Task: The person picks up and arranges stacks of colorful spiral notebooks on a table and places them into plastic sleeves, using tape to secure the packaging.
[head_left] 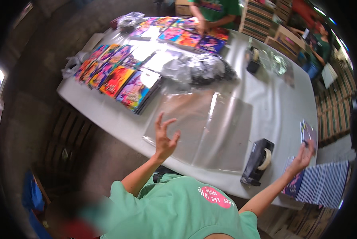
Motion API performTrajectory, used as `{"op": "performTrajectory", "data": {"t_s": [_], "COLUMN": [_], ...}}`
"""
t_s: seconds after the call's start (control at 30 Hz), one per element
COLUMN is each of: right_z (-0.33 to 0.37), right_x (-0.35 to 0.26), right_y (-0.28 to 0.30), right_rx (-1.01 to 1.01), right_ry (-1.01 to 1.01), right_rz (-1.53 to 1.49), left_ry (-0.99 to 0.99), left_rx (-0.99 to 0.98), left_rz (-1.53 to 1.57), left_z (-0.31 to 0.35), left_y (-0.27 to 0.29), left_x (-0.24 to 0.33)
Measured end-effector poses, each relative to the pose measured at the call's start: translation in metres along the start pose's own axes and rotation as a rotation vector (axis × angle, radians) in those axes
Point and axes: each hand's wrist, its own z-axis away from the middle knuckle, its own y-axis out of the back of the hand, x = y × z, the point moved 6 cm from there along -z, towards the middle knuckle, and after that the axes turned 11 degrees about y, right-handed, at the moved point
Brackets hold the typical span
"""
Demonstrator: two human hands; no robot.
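head view: hands (166, 139) well apart, left over clear plastic (224, 137).

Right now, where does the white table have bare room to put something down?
The table seems barest right of the clear plastic sheets, between the near tape dispenser and the far one. A narrow strip lies between colourful booklets and the near-left edge. Crowded: the far side, with booklets and crumpled plastic, and beside the right hand, with packed books.
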Motion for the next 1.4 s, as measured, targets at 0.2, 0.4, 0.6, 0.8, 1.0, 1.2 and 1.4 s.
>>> {"op": "performTrajectory", "data": {"t_s": [0.2,0.4,0.6,0.8,1.0,1.2,1.4], "right_z": [0.129,0.304,0.373,0.309,0.306,0.381,0.347], "right_x": [-0.227,-0.384,-0.364,-0.487,-0.561,-0.483,-0.467], "right_y": [-0.301,-0.487,-0.525,-0.503,-0.567,-0.671,-0.623], "right_rx": [-0.732,-1.164,-1.031,-0.885,-1.055,-0.823,-0.664], "right_ry": [0.048,0.551,0.414,0.117,0.014,0.551,-0.549], "right_rz": [-0.621,0.147,0.363,0.120,-0.787,0.185,-1.074], "left_ry": [0.157,0.182,0.794,1.132,0.867,0.358,0.415], "left_rx": [0.439,0.628,0.017,-1.147,-0.562,-0.399,-0.247], "left_rz": [0.294,0.438,0.877,1.982,1.866,1.624,1.473], "left_z": [-0.028,-0.068,-0.101,-0.170,-0.245,-0.292,-0.263], "left_y": [0.146,0.300,0.323,0.259,0.317,0.467,0.509], "left_x": [-0.062,-0.144,-0.278,-0.254,-0.323,-0.364,-0.387]}}
